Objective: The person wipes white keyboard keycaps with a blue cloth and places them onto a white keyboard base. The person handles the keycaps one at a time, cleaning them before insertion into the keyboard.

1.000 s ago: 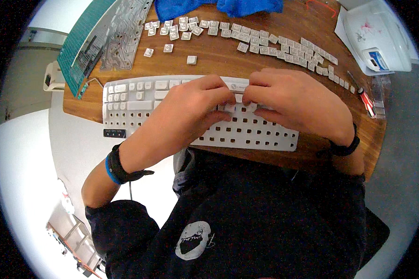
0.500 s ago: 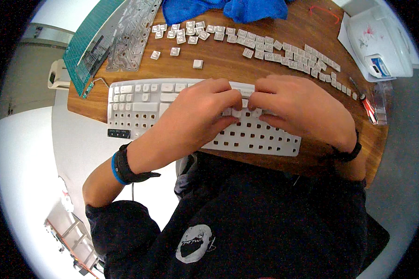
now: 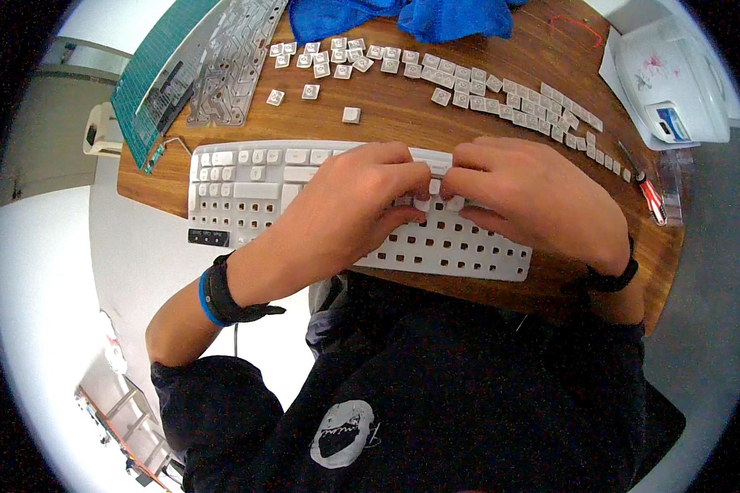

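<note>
A white keyboard housing (image 3: 386,264) lies along the table's near edge, with keycaps in its far rows and rows of square holes in its near part. My left hand (image 3: 345,201) is closed over its middle, thumb and fingers pinching a white keycap (image 3: 422,205). Facing it from the right, my right hand (image 3: 543,197) pinches another white keycap (image 3: 456,203) at its fingertips. Between the two hands a seated keycap (image 3: 435,186) shows. My fingers partly hide both pinched caps, so whether they are seated in the housing I cannot tell.
Beyond the keyboard, loose keycaps (image 3: 460,85) lie in curved rows, with one single keycap (image 3: 351,115) nearer. A clear circuit sheet (image 3: 230,90) rests on a green cutting mat (image 3: 136,123) at left. A blue cloth (image 3: 452,18), red-handled screwdriver (image 3: 652,200) and translucent container (image 3: 670,74) sit further out.
Both hands stay at the same spot on the keyboard with only slight finger shifts. The caps at the fingertips show a little more. The view has moved very slightly.
</note>
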The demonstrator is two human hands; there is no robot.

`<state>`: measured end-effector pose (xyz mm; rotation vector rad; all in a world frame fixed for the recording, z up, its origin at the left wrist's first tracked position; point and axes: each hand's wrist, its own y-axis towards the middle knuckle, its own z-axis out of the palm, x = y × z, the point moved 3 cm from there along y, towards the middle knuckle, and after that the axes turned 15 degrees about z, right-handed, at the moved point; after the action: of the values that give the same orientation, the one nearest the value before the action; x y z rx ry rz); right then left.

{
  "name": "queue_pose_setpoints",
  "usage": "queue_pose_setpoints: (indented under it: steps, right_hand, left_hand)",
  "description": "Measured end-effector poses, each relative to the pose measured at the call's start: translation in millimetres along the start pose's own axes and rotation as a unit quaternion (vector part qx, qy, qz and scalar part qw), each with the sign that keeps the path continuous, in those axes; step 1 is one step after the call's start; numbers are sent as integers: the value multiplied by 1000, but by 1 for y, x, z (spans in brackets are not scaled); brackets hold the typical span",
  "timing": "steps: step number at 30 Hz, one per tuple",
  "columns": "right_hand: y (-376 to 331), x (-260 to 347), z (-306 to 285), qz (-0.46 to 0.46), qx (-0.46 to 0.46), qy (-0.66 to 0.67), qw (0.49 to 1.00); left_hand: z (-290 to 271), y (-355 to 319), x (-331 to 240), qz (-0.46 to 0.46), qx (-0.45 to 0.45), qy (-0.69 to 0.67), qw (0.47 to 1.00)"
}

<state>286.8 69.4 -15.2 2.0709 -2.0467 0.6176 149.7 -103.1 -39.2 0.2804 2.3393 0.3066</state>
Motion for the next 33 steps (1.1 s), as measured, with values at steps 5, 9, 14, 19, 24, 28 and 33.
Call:
queue_pose_setpoints:
  steps: [5,9,14,19,24,28,33]
  right_hand:
    - [0,0,-1,0,2,-8,1000]
    - [1,1,-2,-10,-5,-3,1000]
    - [1,2,-3,-5,-5,-5,1000]
    - [2,1,-3,-8,-3,-1,1000]
    - [2,1,-1,-7,-10,-3,1000]
    - [2,2,-3,-8,-8,-4,1000]
    - [0,2,-2,8,1,-6,1000]
  left_hand:
    - [-1,0,1,-18,20,0,1000]
    - [-1,-2,-2,-14,5,1,1000]
    - [-4,-2,-7,-6,0,12,1000]
    - [-4,-3,-7,-15,5,11,1000]
    - [-4,-3,-5,-11,-2,4,1000]
    - [-4,-1,-7,-13,-5,7,1000]
    - [-1,-2,-6,-9,-10,16,1000]
